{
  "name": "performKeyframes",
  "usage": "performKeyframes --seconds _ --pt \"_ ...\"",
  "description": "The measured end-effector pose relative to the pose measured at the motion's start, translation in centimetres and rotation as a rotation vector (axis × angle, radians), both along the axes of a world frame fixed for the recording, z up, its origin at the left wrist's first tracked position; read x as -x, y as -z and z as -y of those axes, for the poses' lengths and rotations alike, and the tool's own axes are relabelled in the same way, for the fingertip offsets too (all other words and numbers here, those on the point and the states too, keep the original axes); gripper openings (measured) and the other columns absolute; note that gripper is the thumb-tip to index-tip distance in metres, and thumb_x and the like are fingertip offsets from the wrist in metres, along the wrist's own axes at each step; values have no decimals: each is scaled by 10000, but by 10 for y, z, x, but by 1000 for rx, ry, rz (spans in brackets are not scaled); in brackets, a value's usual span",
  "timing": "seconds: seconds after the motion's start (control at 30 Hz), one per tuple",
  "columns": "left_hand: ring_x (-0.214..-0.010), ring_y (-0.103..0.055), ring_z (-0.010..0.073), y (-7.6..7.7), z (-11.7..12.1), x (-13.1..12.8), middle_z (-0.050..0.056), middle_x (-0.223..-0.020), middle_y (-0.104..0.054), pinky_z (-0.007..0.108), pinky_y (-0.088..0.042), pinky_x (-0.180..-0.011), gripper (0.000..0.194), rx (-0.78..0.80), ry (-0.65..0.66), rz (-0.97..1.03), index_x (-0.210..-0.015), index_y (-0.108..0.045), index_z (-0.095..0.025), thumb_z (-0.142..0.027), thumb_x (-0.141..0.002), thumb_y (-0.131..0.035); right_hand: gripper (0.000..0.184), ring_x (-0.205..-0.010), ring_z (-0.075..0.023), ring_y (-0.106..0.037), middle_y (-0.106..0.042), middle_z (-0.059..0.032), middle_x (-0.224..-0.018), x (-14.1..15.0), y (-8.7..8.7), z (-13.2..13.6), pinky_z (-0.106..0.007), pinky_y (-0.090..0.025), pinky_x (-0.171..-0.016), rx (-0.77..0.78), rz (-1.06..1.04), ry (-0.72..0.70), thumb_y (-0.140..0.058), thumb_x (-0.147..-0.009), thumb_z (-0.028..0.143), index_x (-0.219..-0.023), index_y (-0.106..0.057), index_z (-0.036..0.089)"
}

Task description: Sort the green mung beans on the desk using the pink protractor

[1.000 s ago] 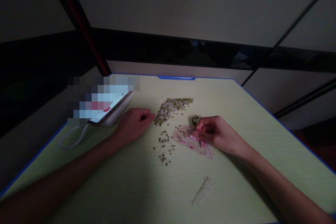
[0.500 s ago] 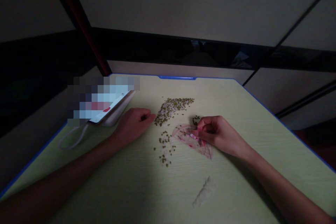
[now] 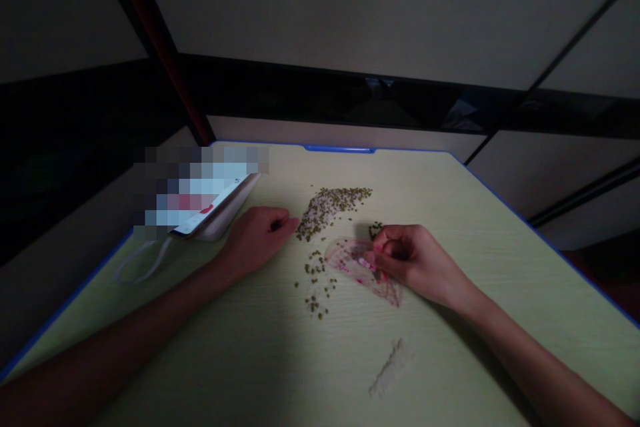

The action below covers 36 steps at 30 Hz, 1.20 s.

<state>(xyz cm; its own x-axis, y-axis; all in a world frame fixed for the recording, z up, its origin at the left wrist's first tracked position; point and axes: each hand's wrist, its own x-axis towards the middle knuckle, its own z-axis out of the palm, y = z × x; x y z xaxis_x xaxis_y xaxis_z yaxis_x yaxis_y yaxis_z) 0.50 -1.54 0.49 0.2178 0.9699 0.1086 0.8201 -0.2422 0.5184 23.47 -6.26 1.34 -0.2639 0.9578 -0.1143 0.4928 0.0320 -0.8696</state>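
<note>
My left hand (image 3: 257, 237) rests on the table with its fingers curled in and thumb and forefinger together, at the near-left edge of a pile of small green beans mixed with white grains (image 3: 330, 207). What it holds, if anything, is hidden. A see-through half-round pink-edged piece (image 3: 350, 255) with pink spots lies right of the middle. My right hand (image 3: 413, 257) is closed in a pinch at its right part, apparently on the piece. Scattered green beans (image 3: 315, 283) lie left of it, and a small dark cluster of beans (image 3: 375, 229) is just beyond my right fingertips.
At the left a phone (image 3: 200, 217), its screen partly blurred out, leans on a pale stand with a looped strap (image 3: 143, 273). A small heap of white grains (image 3: 390, 367) lies near the front. The pale table (image 3: 225, 360) has a blue rim; dark-banded cabinet panels (image 3: 350, 7) stand behind.
The pink-edged piece has shifted and turned slightly under my right hand, which dipped a little toward me. My left hand has stayed put. The whole view slid slightly.
</note>
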Motion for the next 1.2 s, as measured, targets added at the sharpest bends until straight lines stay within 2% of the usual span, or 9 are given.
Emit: performKeyframes --seconds 0.4,0.87,1.2 --pt "-470 -330 88 -1 1 0 -50 -450 -304 239 -206 -475 343 -6 4 -12 -457 -294 -188 -364 -736 -387 87 -417 -66 -399 -516 2 -486 1 -2 0 -196 -276 -399 -14 -28 33 -545 -661 190 -604 -499 143" --pt "-459 -315 87 -1 1 0 -51 -446 -290 240 -197 -469 345 1 -3 -5 -456 -286 -190 -362 -736 -394 130 -412 -61 -385 -525 -3 -497 6 -2 1 -201 -274 -399 -22 -10 -31 -540 -697 239 -620 -502 141" --pt "-464 -330 86 0 0 0 -52 -447 -305 238 -208 -474 351 2 -3 -10 -456 -301 -187 -372 -739 -393 115 -416 -62 -412 -527 -3 -496 8 1 -1 -194 -298 -399 -27 -51 6 -549 -693 206 -613 -499 140"
